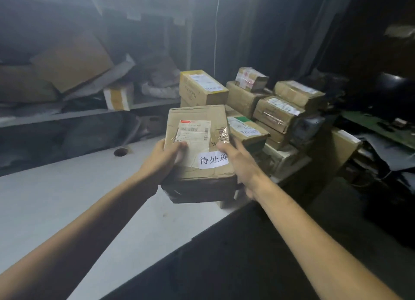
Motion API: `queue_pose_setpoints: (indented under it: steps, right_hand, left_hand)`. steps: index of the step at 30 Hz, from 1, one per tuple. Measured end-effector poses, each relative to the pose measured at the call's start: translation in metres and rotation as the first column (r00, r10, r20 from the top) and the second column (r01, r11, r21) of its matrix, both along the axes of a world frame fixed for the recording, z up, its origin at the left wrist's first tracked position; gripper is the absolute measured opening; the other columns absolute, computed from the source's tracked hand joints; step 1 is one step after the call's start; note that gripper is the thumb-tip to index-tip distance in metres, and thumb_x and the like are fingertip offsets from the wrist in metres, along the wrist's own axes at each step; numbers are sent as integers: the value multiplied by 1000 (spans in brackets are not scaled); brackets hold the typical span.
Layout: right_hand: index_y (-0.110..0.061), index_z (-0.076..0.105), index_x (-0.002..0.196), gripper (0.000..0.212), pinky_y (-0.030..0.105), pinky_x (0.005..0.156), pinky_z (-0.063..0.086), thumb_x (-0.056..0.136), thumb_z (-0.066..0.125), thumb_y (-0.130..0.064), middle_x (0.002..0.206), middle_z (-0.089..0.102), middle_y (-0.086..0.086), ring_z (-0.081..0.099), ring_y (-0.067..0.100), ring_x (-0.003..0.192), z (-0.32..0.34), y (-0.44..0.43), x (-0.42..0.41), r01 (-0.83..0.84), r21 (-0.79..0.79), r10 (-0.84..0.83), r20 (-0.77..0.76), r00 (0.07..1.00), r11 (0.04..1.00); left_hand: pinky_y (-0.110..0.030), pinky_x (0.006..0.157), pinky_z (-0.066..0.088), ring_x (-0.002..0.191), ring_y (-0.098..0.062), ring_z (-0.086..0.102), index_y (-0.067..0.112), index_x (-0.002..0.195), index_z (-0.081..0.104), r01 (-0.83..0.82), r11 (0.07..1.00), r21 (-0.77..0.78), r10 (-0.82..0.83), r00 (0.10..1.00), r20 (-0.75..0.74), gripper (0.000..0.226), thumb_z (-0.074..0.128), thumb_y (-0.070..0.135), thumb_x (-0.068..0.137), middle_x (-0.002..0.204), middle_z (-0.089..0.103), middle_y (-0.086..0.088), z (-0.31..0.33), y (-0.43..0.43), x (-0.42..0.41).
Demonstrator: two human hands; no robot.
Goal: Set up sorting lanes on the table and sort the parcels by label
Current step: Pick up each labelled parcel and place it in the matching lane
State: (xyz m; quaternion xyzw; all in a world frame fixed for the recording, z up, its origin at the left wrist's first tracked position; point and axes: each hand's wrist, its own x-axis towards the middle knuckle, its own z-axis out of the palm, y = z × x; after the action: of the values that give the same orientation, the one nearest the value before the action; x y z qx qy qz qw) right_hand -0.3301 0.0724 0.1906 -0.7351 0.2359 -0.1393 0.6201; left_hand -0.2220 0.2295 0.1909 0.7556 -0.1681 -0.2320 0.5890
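Holding the cardboard box (197,142) from both sides in the head view, you keep it face-up at the centre of the frame, over the right end of the grey table (67,198). That is likely so the shipping label (194,131) and the white slip (213,160) reading 待处理 stay readable while you choose its lane. Your left hand (161,160) clamps the left edge, its thumb lying on top near the label's lower corner. Your right hand (238,162) grips the right edge, thumb on top beside the slip, the other fingers wrapped round the side and out of sight. Both forearms reach in from the lower corners, nearly straight, converging on the box. Whether the box rests on the table or hangs just above it, you cannot tell from here. The stack of parcels (269,106) sits just behind, at centre right, labels upward.
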Motion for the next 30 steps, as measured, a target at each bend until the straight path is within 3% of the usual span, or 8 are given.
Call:
queue_pose_setpoints:
  steps: [5, 8, 12, 15, 20, 25, 27, 30]
  right_hand:
    - [-39, 58, 130, 57, 48, 103, 50, 75, 60, -55, 111, 76, -1, 72, 23, 104, 19, -60, 7, -30, 23, 30, -4, 1000, 999]
    - [-35, 57, 132, 61, 50, 104, 49, 75, 59, -58, 109, 77, 1, 72, 24, 104, 31, -96, 16, -14, -6, 14, -14, 1000, 1000]
    - [-35, 55, 135, 58, 43, 97, 52, 82, 58, -58, 108, 77, -1, 72, 22, 104, 52, -138, 27, -24, -26, 22, -58, 998, 999]
    - [-29, 61, 131, 45, 35, 80, 49, 94, 52, -53, 102, 78, -2, 70, 18, 97, 69, -164, 34, -21, -19, 18, -128, 992, 1000]
    - [-23, 67, 124, 44, 31, 70, 47, 95, 51, -53, 96, 79, -2, 72, 16, 88, 78, -202, 62, -95, -8, 94, -128, 987, 995]
    - [-20, 64, 130, 47, 31, 73, 48, 96, 54, -50, 98, 79, 0, 74, 17, 92, 73, -249, 95, -221, 22, 222, -132, 966, 975]
    - [-19, 60, 135, 49, 28, 74, 50, 97, 54, -49, 100, 79, 0, 75, 17, 94, 67, -265, 105, -298, 68, 305, -153, 940, 952]
    - [-20, 63, 129, 43, 24, 73, 49, 99, 52, -49, 103, 78, 0, 73, 15, 95, 62, -282, 119, -401, 85, 409, -193, 892, 912]
  left_hand:
    - [-32, 82, 52, 107, -12, 63, 42, 124, 54, 10, 1000, 17, -11, 999, 39, 52, 48, 54, 74, 121, 63, 17, 19, -51, 9]
    - [-29, 63, 54, 105, -15, 64, 45, 131, 46, 43, 999, 10, -44, 998, 46, 41, 43, 47, 89, 125, 57, 16, 31, -85, 18]
    - [-29, 65, 50, 109, -16, 60, 44, 137, 40, 39, 999, -8, -39, 999, 20, 38, 39, 42, 99, 130, 54, 13, 48, -126, 30]
    - [-28, 64, 46, 100, -12, 60, 42, 139, 37, 46, 999, -18, -46, 999, 5, 37, 37, 42, 101, 127, 56, 13, 56, -149, 37]
    - [-29, 61, 45, 88, -10, 62, 38, 132, 43, -10, 1000, -24, 10, 1000, -24, 32, 40, 37, 100, 121, 62, 7, 66, -179, 53]
    - [-42, 82, 57, 100, -18, 70, 52, 121, 52, -70, 997, -24, 70, 997, 6, 43, 50, 44, 79, 113, 70, 11, 56, -201, 68]
    - [-50, 94, 52, 108, -21, 68, 48, 126, 51, -65, 998, -14, 66, 996, 56, 52, 52, 44, 74, 120, 69, 9, 39, -210, 81]
    - [-50, 94, 49, 111, -22, 66, 39, 130, 52, -173, 985, -26, 174, 982, 75, 57, 54, 45, 73, 127, 66, 3, 16, -213, 92]
